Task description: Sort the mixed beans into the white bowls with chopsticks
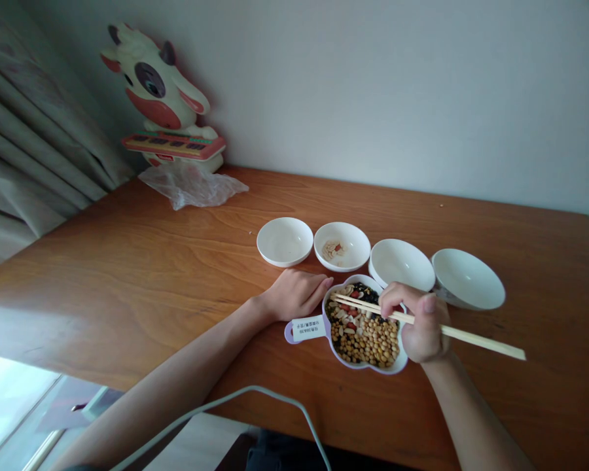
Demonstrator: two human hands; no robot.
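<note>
The right hand (pixel 425 327) has its thumb and fingers closed around a pair of chopsticks (pixel 485 343), whose tips reach over peanut pieces at the upper left of a scalloped dish (pixel 402 362). This dish sits on the table (pixel 177 281) near its front edge, filled with yellow beans (pixel 373 337), dark beans (pixel 368 292) and nuts, its labelled handle pointing left. The left hand (pixel 294 294) rests just beside it with fingers bent; whether it grips anything cannot be told. Behind stand four white bowls (pixel 285 241) in a row, the second from left containing pale pieces (pixel 332 250).
</note>
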